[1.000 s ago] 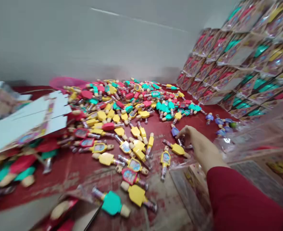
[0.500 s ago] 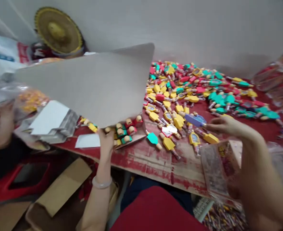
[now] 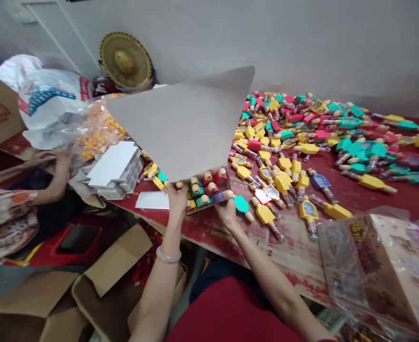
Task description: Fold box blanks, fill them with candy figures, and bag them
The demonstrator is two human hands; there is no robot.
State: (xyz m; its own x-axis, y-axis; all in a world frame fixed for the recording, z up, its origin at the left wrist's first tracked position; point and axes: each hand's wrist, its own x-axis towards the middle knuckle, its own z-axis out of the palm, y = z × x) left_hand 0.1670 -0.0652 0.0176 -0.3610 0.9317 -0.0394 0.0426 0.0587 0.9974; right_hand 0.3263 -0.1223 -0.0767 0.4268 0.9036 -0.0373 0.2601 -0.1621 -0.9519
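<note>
A display box with a tall grey-white lid [image 3: 181, 128] raised stands near the table's front edge. Rows of red, green and yellow toys with beige round tops [image 3: 202, 200] stand in its tray. My left hand [image 3: 177, 202] grips the tray's left front corner. At the right end of the tray, my right hand [image 3: 226, 213] holds a purple toy [image 3: 220, 196] against the row; its fingertips are partly hidden. Right beside that hand lies a green toy [image 3: 240, 204] on the table.
Many loose coloured toys [image 3: 283, 137] cover the red table [image 3: 223, 237]. A plastic-wrapped box [image 3: 376, 270] is at the right, stacked white cards [image 3: 115, 166] at the left. Another person's arms [image 3: 52, 175] work at the far left, by bags of orange pieces [image 3: 98, 130].
My right hand has moved left from the loose toys to the tray with the purple toy. My left hand stays at the tray corner. The view has shifted left.
</note>
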